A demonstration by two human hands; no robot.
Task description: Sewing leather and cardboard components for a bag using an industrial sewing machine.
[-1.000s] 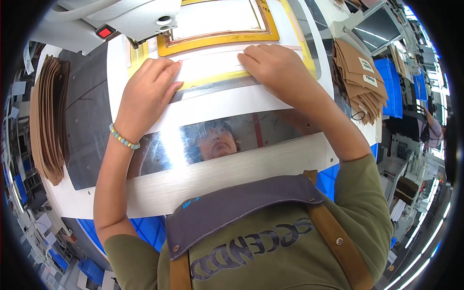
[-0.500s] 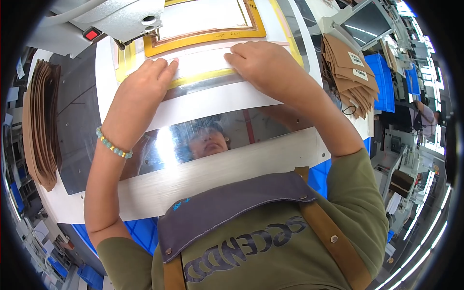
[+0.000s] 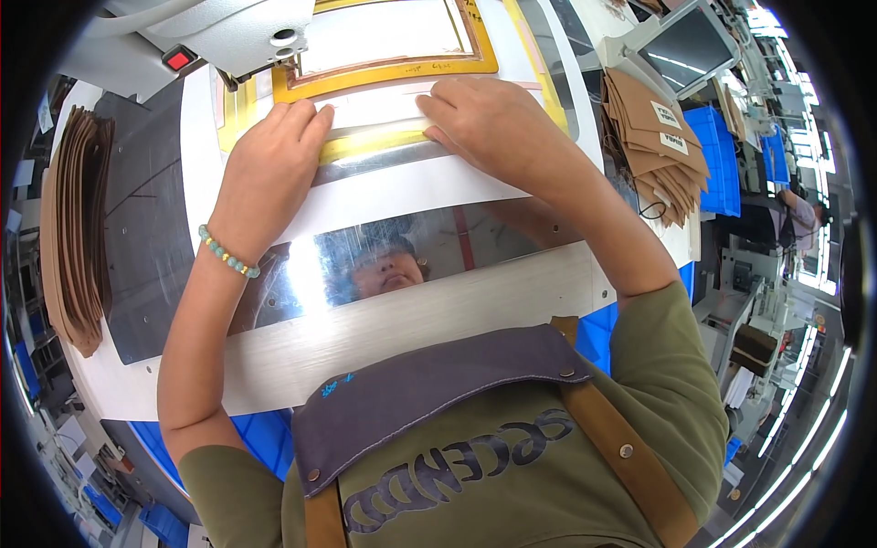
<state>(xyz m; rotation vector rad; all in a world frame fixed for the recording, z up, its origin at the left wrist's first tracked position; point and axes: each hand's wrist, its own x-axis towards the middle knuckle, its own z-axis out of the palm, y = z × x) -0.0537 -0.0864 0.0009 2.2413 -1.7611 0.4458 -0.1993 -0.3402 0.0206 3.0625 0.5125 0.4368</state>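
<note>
A flat template (image 3: 393, 140), white and clear with yellow tape along its borders, lies under the head of a white sewing machine (image 3: 219, 36). On it sits a yellow frame (image 3: 393, 73) with a rectangular opening. My left hand (image 3: 279, 164), a beaded bracelet at its wrist, is curled over the template's near left part, below the machine head. Bent over the near right part is my right hand (image 3: 484, 123), its thumb and fingertips drawn together on the template. Both hands stay just short of the yellow frame. The undersides of the fingers are hidden.
A shiny metal plate (image 3: 502, 239) runs along the table's near side. Stacks of brown pieces stand at the left (image 3: 78, 237) and right (image 3: 653, 137). Beyond the right stack are a blue bin (image 3: 713, 160) and a screen (image 3: 687, 47). A person (image 3: 795, 219) is farther right.
My right hand has shifted slightly left and closer to the left hand, its fingers a little more bunched. The left hand has barely moved, and the template looks nearly still.
</note>
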